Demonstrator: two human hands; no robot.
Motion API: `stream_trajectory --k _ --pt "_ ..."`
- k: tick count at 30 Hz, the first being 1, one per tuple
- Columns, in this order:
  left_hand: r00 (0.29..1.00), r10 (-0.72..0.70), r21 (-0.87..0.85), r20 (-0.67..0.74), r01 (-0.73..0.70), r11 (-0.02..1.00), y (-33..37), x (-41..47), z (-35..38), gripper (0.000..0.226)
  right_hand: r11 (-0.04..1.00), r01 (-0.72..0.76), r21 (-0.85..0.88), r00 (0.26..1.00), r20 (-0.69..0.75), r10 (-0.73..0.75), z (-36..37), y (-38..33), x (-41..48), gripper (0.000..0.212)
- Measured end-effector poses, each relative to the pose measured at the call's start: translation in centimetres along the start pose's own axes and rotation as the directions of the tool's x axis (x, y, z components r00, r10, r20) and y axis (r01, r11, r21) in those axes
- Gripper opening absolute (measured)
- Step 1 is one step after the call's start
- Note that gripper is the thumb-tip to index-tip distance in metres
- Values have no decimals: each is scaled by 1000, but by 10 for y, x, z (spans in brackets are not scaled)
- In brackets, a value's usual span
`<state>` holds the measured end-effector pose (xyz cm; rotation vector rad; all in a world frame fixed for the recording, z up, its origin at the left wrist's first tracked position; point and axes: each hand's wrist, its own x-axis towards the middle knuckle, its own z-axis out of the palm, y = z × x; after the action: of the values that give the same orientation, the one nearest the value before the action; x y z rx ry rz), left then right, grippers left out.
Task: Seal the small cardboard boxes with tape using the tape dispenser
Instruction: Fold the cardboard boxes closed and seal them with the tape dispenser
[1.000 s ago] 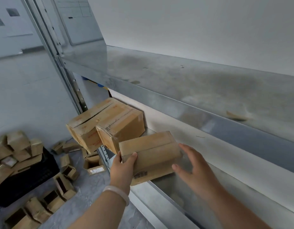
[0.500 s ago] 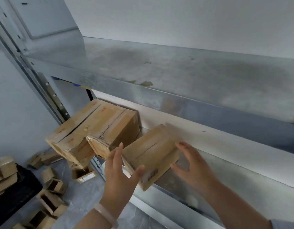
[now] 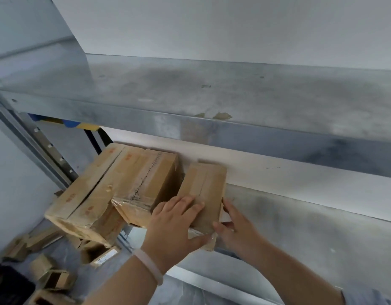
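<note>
The small cardboard box [image 3: 204, 190] lies on the lower shelf [image 3: 300, 219], end-on to the back wall and just beside a taped box [image 3: 146, 183]. Its near end sits at the shelf's front lip, perhaps slightly over it. The left hand [image 3: 174, 225] rests flat on the lid with straight fingers, thumb against the near end. The right hand [image 3: 234, 230] presses straight fingers along the box's right side; neither hand is clenched round it. No tape dispenser is in view.

The risk, as I judge it, is at the left. The taped box and the larger carton [image 3: 87, 194] beyond it already lean out over the shelf end. A sideways shove from the small box could tip them down among the open boxes [image 3: 58, 278] on the floor. Letting go early could also let the small box slide off the lip.

Half a second ago the box sat skewed and tilted with the left hand spread beside it. Now it is squared up with that hand on top.
</note>
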<state>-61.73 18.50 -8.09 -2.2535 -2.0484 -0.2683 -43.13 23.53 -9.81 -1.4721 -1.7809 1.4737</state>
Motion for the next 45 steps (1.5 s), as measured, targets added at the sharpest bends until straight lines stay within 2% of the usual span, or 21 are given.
stream_trajectory --k 2,4,9,14,18,22,26,29,34,40,45 --pt "999 31 9 -32 -31 999 -15 1 -2 70 993 -21 114 1000 19 19 10 -7 6 72" --pt "999 30 38 -37 -29 999 -33 1 -6 73 991 -24 132 1000 9 23 17 -15 11 70" --pt "995 -97 -11 10 97 995 -68 -1 -13 89 979 -50 197 999 9 49 37 -24 18 73" --pt "999 -42 -16 12 43 999 -81 -1 -11 75 963 14 270 999 -54 1 48 -22 21 66" --pt "999 4 3 -37 -3 1000 -79 0 -11 66 991 29 128 998 -67 -21 46 -23 15 61" --pt "982 137 -73 -133 -148 986 -51 15 -14 61 963 61 -262 970 -211 -119 17 -15 -8 50" --pt "945 262 -121 -198 -289 950 8 41 -15 62 762 -16 -647 911 -324 -256 -38 -5 -60 53" --pt "897 373 -150 -236 -413 898 71 61 -17 59 656 -104 -748 818 -440 -372 -81 12 -99 56" --pt "789 527 -159 -315 -592 790 192 75 -28 54 626 -302 -719 736 -593 -326 -159 49 -178 61" --pt "667 642 -253 -379 -741 622 377 58 -27 56 599 -555 -577 639 -757 -137 -256 113 -301 71" --pt "555 702 -305 -446 -832 464 532 36 -28 57 590 -634 -500 531 -836 -138 -335 154 -405 79"
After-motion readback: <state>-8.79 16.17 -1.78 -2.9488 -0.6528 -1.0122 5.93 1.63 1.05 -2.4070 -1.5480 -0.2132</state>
